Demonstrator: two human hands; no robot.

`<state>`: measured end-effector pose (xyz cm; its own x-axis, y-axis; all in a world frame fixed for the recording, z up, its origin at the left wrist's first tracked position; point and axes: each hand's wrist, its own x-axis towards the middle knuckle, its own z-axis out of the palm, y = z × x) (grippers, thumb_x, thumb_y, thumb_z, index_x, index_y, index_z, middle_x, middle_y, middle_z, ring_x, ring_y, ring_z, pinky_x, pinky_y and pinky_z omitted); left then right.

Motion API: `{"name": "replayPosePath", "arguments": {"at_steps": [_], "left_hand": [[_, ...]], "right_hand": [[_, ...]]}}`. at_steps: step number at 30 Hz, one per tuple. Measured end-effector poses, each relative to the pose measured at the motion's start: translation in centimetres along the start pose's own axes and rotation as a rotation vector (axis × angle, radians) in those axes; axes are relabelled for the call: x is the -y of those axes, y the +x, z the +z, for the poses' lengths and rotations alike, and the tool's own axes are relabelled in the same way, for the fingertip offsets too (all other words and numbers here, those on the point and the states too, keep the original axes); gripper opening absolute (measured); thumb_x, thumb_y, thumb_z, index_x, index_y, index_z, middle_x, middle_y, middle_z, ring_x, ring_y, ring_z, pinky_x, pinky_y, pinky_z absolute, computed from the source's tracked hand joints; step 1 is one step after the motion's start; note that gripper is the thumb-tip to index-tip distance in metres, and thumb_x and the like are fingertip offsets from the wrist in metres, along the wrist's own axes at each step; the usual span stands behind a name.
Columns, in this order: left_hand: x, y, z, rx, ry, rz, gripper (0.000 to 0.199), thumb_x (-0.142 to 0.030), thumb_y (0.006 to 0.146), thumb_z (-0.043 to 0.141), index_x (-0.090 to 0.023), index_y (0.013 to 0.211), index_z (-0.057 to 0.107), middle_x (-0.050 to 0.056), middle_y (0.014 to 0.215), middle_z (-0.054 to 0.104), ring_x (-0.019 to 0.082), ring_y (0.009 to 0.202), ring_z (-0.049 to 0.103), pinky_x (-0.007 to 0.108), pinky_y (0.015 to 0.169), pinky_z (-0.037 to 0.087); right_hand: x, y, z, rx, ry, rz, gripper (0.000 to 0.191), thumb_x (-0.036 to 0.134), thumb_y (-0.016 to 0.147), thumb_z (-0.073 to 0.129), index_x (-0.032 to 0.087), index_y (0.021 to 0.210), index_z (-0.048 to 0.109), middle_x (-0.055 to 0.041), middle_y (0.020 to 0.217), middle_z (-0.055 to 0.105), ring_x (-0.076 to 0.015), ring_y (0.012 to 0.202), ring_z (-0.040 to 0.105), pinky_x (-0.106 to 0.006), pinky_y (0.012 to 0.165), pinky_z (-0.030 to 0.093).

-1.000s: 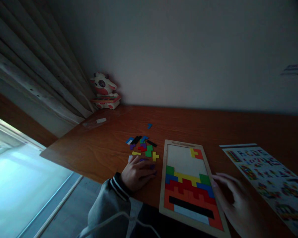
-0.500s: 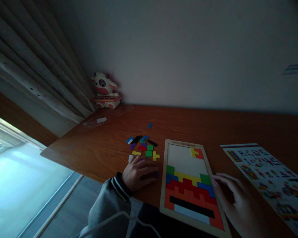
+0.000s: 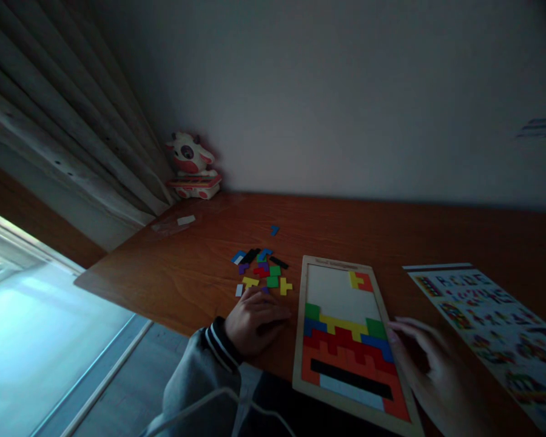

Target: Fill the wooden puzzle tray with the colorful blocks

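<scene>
A wooden puzzle board lies on the table, its lower part filled with coloured block pieces and a yellow and an orange-red piece in its upper right corner. My right hand grips the board's right rim, thumb and fingertips together at the edge. Left of the board, my left hand is low over the table with its fingers bent and drawn together; whatever is under the fingertips is hidden. Just beyond it are a yellow piece, a white piece, a green piece and a yellow T-shaped piece.
More loose pieces lie in a pile, including a red piece and a black bar. A blue piece sits farther back. A printed pattern sheet is on the right. A cow toy stands at the back left.
My left hand's fingers have drawn closer together, and the purple piece seen under its fingertips is now hidden. More of the yellow piece beyond the hand shows. The right hand and board stay put.
</scene>
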<state>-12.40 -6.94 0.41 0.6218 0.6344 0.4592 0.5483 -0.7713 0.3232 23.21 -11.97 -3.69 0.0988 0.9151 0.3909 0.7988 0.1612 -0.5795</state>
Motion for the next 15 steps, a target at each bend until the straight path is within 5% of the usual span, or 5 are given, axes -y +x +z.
{"name": "replayPosePath", "arguments": {"at_steps": [6, 15], "left_hand": [[0.27, -0.24, 0.01, -0.018, -0.023, 0.035, 0.053, -0.002, 0.080, 0.046, -0.024, 0.125, 0.062, 0.005, 0.116, 0.072, 0.021, 0.107, 0.065, 0.044, 0.097, 0.046], [0.52, -0.51, 0.40, -0.024, -0.002, 0.035, 0.045, -0.005, 0.086, 0.045, -0.026, 0.121, 0.065, 0.004, 0.105, 0.075, 0.020, 0.098, 0.069, 0.044, 0.097, 0.045]], "right_hand": [[0.32, 0.12, -0.19, -0.006, -0.010, -0.007, 0.037, 0.054, 0.092, 0.049, 0.023, 0.103, 0.066, -0.0092, 0.109, 0.068, -0.0268, 0.100, 0.066, -0.043, 0.087, 0.053], [-0.16, -0.14, 0.04, 0.002, 0.004, 0.011, 0.039, 0.055, 0.092, 0.049, 0.022, 0.103, 0.066, -0.0095, 0.111, 0.067, -0.0274, 0.102, 0.065, -0.044, 0.088, 0.053]]}}
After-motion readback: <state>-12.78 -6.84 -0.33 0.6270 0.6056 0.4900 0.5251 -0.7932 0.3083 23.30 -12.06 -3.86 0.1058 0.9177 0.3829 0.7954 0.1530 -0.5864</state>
